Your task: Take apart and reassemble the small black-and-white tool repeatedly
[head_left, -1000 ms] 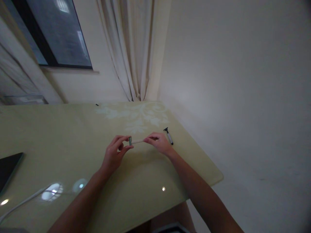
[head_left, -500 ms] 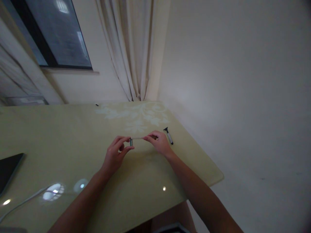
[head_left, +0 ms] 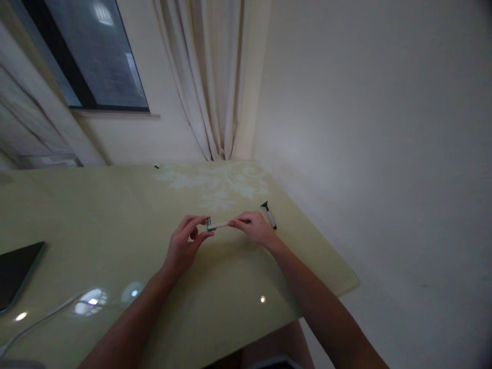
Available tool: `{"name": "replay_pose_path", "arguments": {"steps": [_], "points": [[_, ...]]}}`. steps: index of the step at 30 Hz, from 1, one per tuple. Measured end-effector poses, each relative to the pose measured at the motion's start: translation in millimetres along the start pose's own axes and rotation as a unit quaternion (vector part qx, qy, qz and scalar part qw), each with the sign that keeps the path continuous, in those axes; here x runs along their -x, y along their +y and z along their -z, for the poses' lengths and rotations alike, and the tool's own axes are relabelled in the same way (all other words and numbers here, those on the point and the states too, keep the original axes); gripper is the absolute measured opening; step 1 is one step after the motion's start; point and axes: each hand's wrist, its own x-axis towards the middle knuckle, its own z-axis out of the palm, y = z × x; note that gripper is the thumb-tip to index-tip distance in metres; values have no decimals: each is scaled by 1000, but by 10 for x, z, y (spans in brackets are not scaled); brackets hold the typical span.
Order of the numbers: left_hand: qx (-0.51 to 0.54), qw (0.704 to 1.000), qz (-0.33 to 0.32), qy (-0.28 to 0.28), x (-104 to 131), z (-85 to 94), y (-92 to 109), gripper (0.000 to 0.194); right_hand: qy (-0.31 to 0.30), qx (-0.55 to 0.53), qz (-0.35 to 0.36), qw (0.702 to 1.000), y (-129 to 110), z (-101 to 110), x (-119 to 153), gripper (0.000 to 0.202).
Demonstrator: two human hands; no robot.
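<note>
My left hand (head_left: pixel 183 245) pinches a small razor cartridge (head_left: pixel 208 224) upright by its top and bottom between fingers and thumb. From the right, my right hand (head_left: pixel 257 227) grips a slim pale stick-like tool (head_left: pixel 220 225), whose exact kind is too small to tell. Its tip meets the cartridge, at about the middle or lower part of it. Both hands are raised a little above the table. Just beyond my right hand lies a razor (head_left: pixel 269 215) with a black head and a grey-and-black handle.
The pale glossy table (head_left: pixel 307 266) has a white floral pattern at its far end, and its right side runs beside the wall. A dark flat device (head_left: pixel 19 271) and a white cable (head_left: pixel 46 315) lie at the left. A tiny black piece (head_left: pixel 156 167) rests near the back edge.
The tool's tip has moved down from the top of the cartridge, and the tool now slants. My right hand has shifted slightly down and right. My left hand keeps its pinch.
</note>
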Motion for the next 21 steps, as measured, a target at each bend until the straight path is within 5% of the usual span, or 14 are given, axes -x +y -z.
{"name": "replay_pose_path", "arguments": {"steps": [4, 9, 13, 18, 21], "points": [[5, 1000, 0, -3, 5, -4, -22, 28, 95, 19, 20, 995, -31, -10, 7, 36], [10, 1000, 14, 1, 0, -2, -12, 27, -7, 19, -8, 1000, -35, -25, 8, 42], [13, 1000, 18, -12, -1, 7, 2, 27, 79, 47, 9, 996, -50, -28, 8, 39], [18, 999, 29, 1, -2, 11, -4, 27, 1, 22, -1, 1000, -68, -19, 10, 41], [14, 999, 34, 3, -7, 16, -15, 27, 54, 32, 18, 998, -82, -37, 11, 40]]}}
